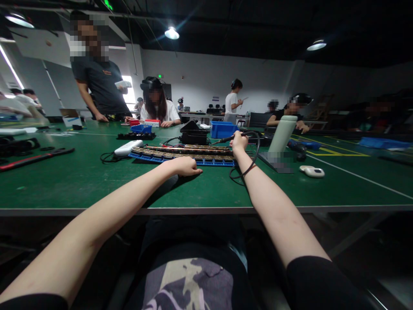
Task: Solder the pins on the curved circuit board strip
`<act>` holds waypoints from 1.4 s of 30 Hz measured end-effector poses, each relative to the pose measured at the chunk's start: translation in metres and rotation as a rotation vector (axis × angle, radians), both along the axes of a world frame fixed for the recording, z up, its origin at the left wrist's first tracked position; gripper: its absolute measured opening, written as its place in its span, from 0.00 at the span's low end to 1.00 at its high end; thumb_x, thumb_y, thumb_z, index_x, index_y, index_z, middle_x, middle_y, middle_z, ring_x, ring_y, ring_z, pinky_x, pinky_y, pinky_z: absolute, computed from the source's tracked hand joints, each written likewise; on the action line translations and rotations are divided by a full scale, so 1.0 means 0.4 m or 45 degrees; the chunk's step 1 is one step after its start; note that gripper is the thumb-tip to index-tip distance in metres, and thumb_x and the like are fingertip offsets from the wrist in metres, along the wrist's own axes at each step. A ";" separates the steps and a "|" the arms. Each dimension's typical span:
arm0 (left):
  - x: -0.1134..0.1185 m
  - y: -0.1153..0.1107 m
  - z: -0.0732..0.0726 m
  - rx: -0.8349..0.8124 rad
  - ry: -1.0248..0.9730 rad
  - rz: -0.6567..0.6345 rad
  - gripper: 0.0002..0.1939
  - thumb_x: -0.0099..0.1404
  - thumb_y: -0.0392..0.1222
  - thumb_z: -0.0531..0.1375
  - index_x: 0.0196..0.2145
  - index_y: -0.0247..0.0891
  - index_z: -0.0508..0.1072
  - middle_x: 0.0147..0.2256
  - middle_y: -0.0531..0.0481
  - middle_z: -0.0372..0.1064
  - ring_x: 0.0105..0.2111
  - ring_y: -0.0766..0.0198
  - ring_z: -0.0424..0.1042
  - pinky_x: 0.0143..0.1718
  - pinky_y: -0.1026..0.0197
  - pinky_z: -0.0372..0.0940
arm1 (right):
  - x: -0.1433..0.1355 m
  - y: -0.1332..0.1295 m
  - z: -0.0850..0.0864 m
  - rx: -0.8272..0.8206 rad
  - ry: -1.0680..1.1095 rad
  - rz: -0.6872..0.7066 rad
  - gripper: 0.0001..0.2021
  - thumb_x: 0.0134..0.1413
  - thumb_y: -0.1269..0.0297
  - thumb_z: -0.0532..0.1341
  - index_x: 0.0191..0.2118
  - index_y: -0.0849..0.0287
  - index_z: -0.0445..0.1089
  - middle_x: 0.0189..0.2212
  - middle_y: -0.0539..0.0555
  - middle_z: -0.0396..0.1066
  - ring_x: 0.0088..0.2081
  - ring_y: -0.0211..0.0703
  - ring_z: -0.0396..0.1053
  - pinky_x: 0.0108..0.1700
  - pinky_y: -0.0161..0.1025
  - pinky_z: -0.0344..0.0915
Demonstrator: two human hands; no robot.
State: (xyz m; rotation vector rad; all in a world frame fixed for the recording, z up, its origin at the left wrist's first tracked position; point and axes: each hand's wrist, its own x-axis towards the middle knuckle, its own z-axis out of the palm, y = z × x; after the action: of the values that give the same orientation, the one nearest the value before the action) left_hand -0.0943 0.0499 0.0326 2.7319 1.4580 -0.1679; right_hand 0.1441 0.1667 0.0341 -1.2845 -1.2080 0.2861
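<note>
A long blue rack [211, 162] lies across the green table, holding dark strips with gold-coloured edges. My left hand [186, 166] rests against its front side, the fingers curled closed; whatever is inside them, if anything, is hidden. Above the rack's right end, my right hand [239, 142] is closed round a soldering iron [226, 140] whose thin tip points left over the strips. From its rear a black cable [258, 148] loops down beside my right wrist. A white rounded device [128, 148] sits at the rack's left end.
Behind the rack stand a black box [193, 132] and a blue bin [223, 129]. On the right are a pale green bottle [283, 135] and a small white case [312, 171]. A red-and-black bar [37, 160] lies at left. Several people are around the tables beyond.
</note>
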 end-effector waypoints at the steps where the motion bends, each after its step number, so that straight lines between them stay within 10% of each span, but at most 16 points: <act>1: 0.000 0.000 0.000 0.009 0.006 -0.006 0.31 0.68 0.61 0.47 0.26 0.34 0.77 0.22 0.44 0.72 0.20 0.62 0.67 0.26 0.62 0.58 | -0.004 -0.003 0.001 0.008 0.052 -0.047 0.12 0.56 0.58 0.51 0.27 0.55 0.66 0.12 0.43 0.57 0.17 0.39 0.63 0.24 0.33 0.63; 12: -0.004 0.002 -0.001 0.018 -0.014 -0.032 0.31 0.68 0.61 0.47 0.25 0.35 0.76 0.23 0.45 0.71 0.20 0.64 0.66 0.26 0.63 0.57 | -0.034 -0.057 0.030 -0.042 -0.059 -0.187 0.13 0.55 0.63 0.52 0.20 0.54 0.63 0.14 0.48 0.61 0.26 0.43 0.66 0.34 0.35 0.64; 30: -0.006 0.006 0.000 0.059 -0.010 -0.052 0.29 0.69 0.58 0.48 0.23 0.35 0.74 0.19 0.48 0.67 0.18 0.66 0.63 0.24 0.64 0.56 | -0.111 -0.140 0.116 -0.048 -0.756 0.078 0.11 0.51 0.65 0.59 0.20 0.56 0.63 0.17 0.51 0.65 0.30 0.46 0.69 0.37 0.37 0.63; 42: -0.012 0.001 -0.001 0.055 -0.049 -0.039 0.28 0.68 0.57 0.49 0.22 0.35 0.74 0.17 0.48 0.65 0.17 0.66 0.63 0.23 0.64 0.56 | -0.013 -0.154 0.031 -0.119 -0.110 0.374 0.10 0.49 0.69 0.55 0.19 0.55 0.59 0.13 0.46 0.64 0.16 0.36 0.64 0.21 0.31 0.60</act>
State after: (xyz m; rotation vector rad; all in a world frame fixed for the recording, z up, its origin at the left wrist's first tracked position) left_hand -0.0993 0.0503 0.0324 2.7761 1.4278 -0.0857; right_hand 0.1390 0.1053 0.0466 -1.2072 -1.4740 0.5096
